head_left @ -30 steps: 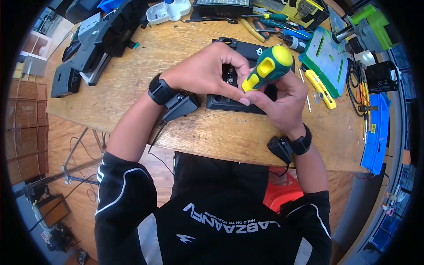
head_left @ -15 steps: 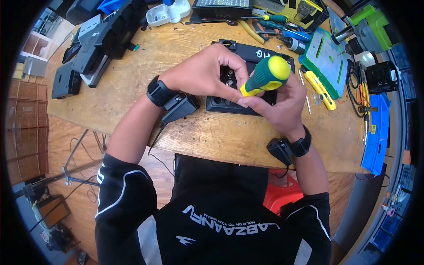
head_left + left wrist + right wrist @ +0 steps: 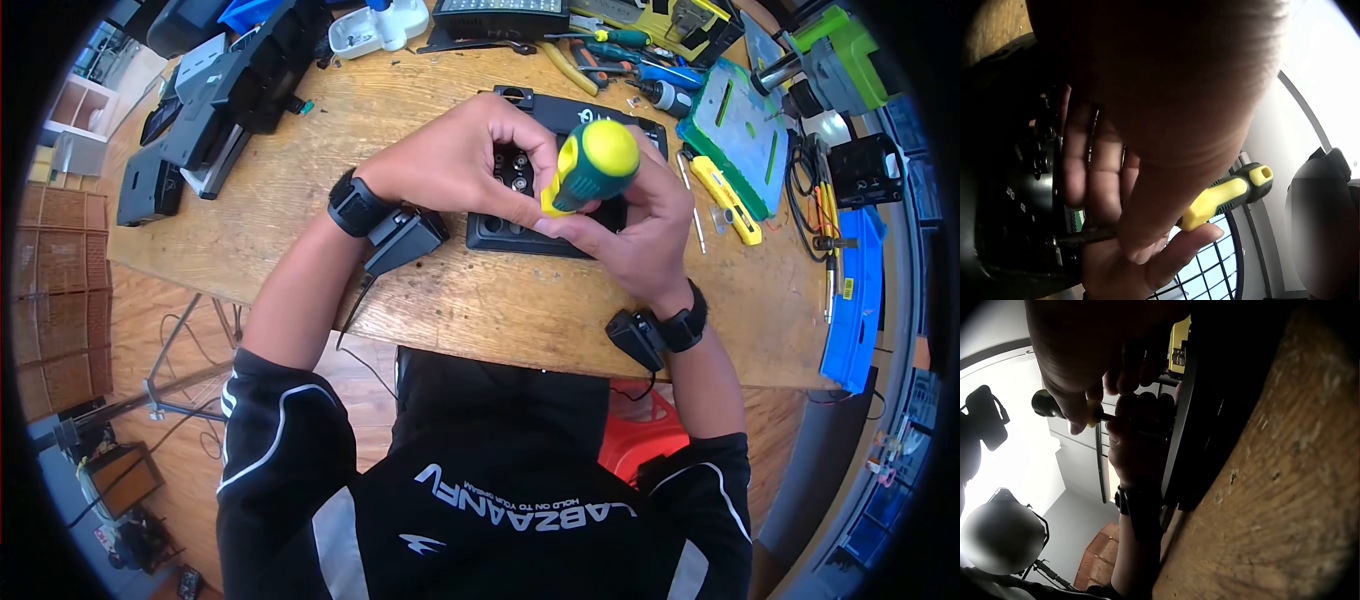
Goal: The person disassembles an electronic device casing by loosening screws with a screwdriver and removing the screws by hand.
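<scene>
A green and yellow screwdriver [image 3: 600, 160] stands tilted over a black plastic housing [image 3: 505, 238] on the workbench. My right hand [image 3: 655, 225] grips its handle, thumb and fingers curled round the lower part. From the left, my left hand [image 3: 455, 165] pinches close under the handle, its thumb tip beside the right thumb. In the left wrist view, the metal shaft [image 3: 1088, 237] runs down to a screw position on the housing; both hands partly cover it. Round metal fittings [image 3: 519, 183] show in the housing between the left thumb and index finger.
A yellow utility knife [image 3: 725, 200] and a green tray [image 3: 735, 135] lie to the right, near a blue bin [image 3: 853, 300]. Pliers and screwdrivers lie behind, beside a white dish [image 3: 380, 30]. Black housings [image 3: 205, 130] stack at the left.
The screwdriver handle has turned about its axis, and its top has swung left. The right fingers have shifted round it; the left hand stays nearly in place.
</scene>
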A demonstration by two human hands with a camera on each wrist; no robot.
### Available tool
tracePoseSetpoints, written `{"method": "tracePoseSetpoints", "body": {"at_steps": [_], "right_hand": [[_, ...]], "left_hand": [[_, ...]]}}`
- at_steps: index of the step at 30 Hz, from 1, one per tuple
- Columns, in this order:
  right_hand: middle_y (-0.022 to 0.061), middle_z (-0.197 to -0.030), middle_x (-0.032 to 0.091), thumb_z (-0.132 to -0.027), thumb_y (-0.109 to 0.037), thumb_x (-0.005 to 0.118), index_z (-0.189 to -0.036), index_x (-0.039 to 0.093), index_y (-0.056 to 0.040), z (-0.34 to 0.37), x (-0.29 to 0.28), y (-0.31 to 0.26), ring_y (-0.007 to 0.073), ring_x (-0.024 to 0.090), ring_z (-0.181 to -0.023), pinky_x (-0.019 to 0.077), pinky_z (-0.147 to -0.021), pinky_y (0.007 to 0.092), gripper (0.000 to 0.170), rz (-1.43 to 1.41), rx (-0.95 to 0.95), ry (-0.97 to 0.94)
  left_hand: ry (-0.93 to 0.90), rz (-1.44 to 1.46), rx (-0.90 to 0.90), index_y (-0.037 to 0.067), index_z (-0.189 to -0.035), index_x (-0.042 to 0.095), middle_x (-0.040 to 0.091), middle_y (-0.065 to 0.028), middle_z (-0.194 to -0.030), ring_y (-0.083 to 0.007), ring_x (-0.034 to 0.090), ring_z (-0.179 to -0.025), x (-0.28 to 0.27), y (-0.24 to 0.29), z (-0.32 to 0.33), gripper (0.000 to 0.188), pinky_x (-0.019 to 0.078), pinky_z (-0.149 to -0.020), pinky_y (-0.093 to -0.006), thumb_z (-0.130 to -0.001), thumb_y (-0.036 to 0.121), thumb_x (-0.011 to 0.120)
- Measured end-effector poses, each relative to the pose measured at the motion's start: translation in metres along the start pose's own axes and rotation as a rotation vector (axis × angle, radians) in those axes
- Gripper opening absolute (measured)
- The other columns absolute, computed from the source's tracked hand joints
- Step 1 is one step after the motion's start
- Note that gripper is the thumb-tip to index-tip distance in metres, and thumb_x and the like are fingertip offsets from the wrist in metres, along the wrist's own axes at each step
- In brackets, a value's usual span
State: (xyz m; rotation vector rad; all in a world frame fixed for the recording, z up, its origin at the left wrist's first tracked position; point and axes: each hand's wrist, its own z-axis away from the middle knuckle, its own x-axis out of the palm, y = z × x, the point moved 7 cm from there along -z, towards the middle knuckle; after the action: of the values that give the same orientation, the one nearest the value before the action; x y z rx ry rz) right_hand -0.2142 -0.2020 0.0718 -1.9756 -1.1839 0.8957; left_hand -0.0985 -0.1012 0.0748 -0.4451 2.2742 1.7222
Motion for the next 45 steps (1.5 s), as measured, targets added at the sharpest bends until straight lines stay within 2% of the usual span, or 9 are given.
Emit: {"method": "tracePoseSetpoints", "body": {"at_steps": [6,15,22,25,34,36,40,43,45], "right_hand": [[0.0063,-0.111,0.063,-0.080,-0.009,0.082,-0.106,0.072,0.0005,0.002,-0.001,0.000,0.0082,0.059,-0.076,0.0484,-0.066,0.0223,0.029,0.050,-0.035,-0.043],[0.0056,-0.111,0.063,-0.075,-0.014,0.091,-0.107,0.071,0.0003,0.003,-0.001,0.001,0.0078,0.059,-0.077,0.0494,-0.066,0.0214,0.040,0.053,-0.001,0.010],[0.0069,-0.115,0.063,-0.078,-0.010,0.087,-0.106,0.071,0.0015,0.004,-0.002,0.002,0.0079,0.060,-0.077,0.0501,-0.066,0.0218,0.035,0.068,-0.031,-0.018],[0.0077,-0.115,0.063,-0.079,-0.009,0.085,-0.108,0.070,0.0017,0.002,-0.002,-0.003,0.0082,0.060,-0.077,0.0503,-0.066,0.0219,0.035,0.077,-0.073,-0.059],[0.0060,-0.111,0.064,-0.072,-0.011,0.093,-0.113,0.070,-0.0014,0.004,0.000,0.001,0.0072,0.060,-0.077,0.0492,-0.065,0.0204,0.048,0.059,-0.055,-0.008],[0.0048,-0.107,0.063,-0.075,-0.012,0.091,-0.112,0.070,-0.0016,0.006,-0.002,0.007,0.0074,0.060,-0.077,0.0478,-0.065,0.0205,0.044,0.078,0.042,0.005],[0.0043,-0.107,0.062,-0.080,-0.014,0.087,-0.113,0.070,-0.0015,0.003,0.000,0.002,0.0080,0.059,-0.076,0.0466,-0.066,0.0209,0.039,0.137,-0.019,-0.043],[0.0040,-0.107,0.062,-0.082,-0.016,0.084,-0.112,0.071,-0.0008,0.003,-0.001,0.003,0.0084,0.058,-0.076,0.0462,-0.067,0.0216,0.036,0.043,0.003,-0.021],[0.0044,-0.109,0.062,-0.082,-0.012,0.084,-0.111,0.071,0.0004,0.003,-0.001,0.002,0.0079,0.059,-0.077,0.0469,-0.066,0.0211,0.035,0.005,0.024,-0.010]], "left_hand": [[-0.020,-0.005,0.089,0.003,-0.098,0.078,0.073,-0.0020,-0.084,-0.0099,0.064,-0.079,0.001,-0.003,0.001,0.019,0.0501,-0.079,-0.0256,-0.082,0.008,0.085],[0.021,0.018,0.011,0.001,-0.095,0.076,0.073,-0.0031,-0.085,-0.0098,0.065,-0.080,0.002,-0.008,0.000,0.020,0.0523,-0.079,-0.0276,-0.080,0.010,0.087],[0.004,0.037,0.002,0.002,-0.094,0.078,0.073,-0.0028,-0.082,-0.0090,0.065,-0.079,0.001,-0.009,0.002,0.019,0.0523,-0.077,-0.0266,-0.080,0.011,0.087],[0.040,-0.033,0.109,0.003,-0.095,0.079,0.074,-0.0023,-0.081,-0.0084,0.065,-0.078,0.002,-0.007,0.000,0.019,0.0520,-0.076,-0.0260,-0.080,0.011,0.087],[0.127,-0.015,-0.030,0.001,-0.084,0.072,0.068,-0.0005,-0.076,-0.0085,0.062,-0.072,0.002,-0.009,-0.001,0.026,0.0490,-0.070,-0.0245,-0.076,0.017,0.091],[0.109,-0.077,0.036,0.002,-0.088,0.075,0.071,-0.0021,-0.079,-0.0094,0.064,-0.075,0.004,-0.006,-0.002,0.025,0.0500,-0.070,-0.0254,-0.078,0.018,0.091],[0.046,-0.048,0.134,0.003,-0.094,0.078,0.074,-0.0041,-0.082,-0.0102,0.066,-0.077,0.004,-0.008,0.000,0.024,0.0511,-0.071,-0.0268,-0.079,0.017,0.090],[0.069,-0.025,0.100,0.001,-0.095,0.076,0.075,-0.0039,-0.092,-0.0122,0.064,-0.081,0.003,-0.011,0.000,0.028,0.0521,-0.082,-0.0283,-0.076,0.015,0.091],[0.060,0.009,0.046,0.003,-0.096,0.078,0.075,-0.0042,-0.084,-0.0098,0.067,-0.078,0.003,-0.011,-0.001,0.024,0.0514,-0.071,-0.0266,-0.078,0.015,0.090]]}}
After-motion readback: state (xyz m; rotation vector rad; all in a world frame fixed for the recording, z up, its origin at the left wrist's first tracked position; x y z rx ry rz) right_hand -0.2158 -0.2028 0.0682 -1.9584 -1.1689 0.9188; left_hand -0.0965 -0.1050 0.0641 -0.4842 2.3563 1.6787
